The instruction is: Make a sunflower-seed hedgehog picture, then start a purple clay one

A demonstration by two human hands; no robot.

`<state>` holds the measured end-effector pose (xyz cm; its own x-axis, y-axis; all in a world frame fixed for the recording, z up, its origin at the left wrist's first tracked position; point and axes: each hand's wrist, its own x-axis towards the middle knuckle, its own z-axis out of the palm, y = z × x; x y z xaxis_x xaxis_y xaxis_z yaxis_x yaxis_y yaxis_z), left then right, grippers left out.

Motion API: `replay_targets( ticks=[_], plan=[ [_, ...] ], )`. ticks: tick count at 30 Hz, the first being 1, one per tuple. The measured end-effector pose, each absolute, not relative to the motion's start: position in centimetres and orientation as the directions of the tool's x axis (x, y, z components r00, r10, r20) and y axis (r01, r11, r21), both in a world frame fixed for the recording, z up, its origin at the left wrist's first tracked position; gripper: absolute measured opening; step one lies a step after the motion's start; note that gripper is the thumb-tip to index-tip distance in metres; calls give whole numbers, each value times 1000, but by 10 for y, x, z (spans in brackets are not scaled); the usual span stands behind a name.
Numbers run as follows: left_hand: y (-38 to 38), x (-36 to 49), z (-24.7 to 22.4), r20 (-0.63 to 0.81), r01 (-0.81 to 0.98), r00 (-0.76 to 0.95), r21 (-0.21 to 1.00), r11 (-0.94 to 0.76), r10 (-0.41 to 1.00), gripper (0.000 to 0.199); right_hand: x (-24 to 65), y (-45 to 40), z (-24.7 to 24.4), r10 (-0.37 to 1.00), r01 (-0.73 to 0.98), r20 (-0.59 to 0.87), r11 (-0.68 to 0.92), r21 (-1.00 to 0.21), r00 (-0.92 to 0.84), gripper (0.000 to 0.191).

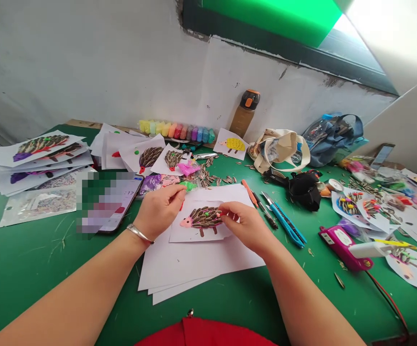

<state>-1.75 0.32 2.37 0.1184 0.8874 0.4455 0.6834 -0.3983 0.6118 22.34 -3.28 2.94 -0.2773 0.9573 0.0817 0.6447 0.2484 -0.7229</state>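
One bare right hand (246,225) is touching a seed-covered, pink-faced white-paper hedgehog picture (202,220), grip narrow, closure unclear; bare left hand (161,207) is hovering nearby, grip pinched, contents unclear.

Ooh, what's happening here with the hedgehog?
A person is working on a hedgehog picture with dark seeds for spines, lying on white paper. The right hand has its fingertips at the hedgehog's back end. The left hand is curled near its head; I can't tell whether it holds anything. More hedgehog pictures lie nearby.

hedgehog pic (203,220) on papers (194,269), phone (126,207) to L, cutter (284,220) to R, bottle (243,119) behind
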Motion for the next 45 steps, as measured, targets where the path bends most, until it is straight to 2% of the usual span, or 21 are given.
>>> replay_targets(
  ticks=[4, 10, 18, 22, 27, 36, 45],
  plan=[
    [3, -18, 24, 431, 676, 123, 624, -393, 894, 26, 219, -33, 24, 935, 693, 95, 319, -647, -342, 16],
    [3, -18, 24, 423, 674, 140, 622, -399, 896, 26, 215, -31, 17, 894, 699, 225, 444, -561, -388, 18],
    [4, -18, 25, 421, 661, 151, 630, -408, 894, 28, 206, -32, 17, 889, 785, 180, 457, -419, -422, 21],
    [4, -18, 25, 414, 664, 156, 629, -405, 897, 28, 206, -33, 18, 894, 807, 185, 447, -385, -408, 21],
    [4, -18, 24, 409, 660, 154, 635, -402, 900, 28, 207, -34, 19, 888, 792, 192, 459, -403, -417, 25],
    [4, -19, 23, 394, 656, 169, 639, -401, 904, 28, 211, -32, 18, 925, 751, 170, 375, -544, -339, 30],
    [5, -19, 23, 401, 662, 173, 629, -407, 900, 28, 213, -33, 20, 915, 749, 154, 396, -532, -374, 34]
  ],
)
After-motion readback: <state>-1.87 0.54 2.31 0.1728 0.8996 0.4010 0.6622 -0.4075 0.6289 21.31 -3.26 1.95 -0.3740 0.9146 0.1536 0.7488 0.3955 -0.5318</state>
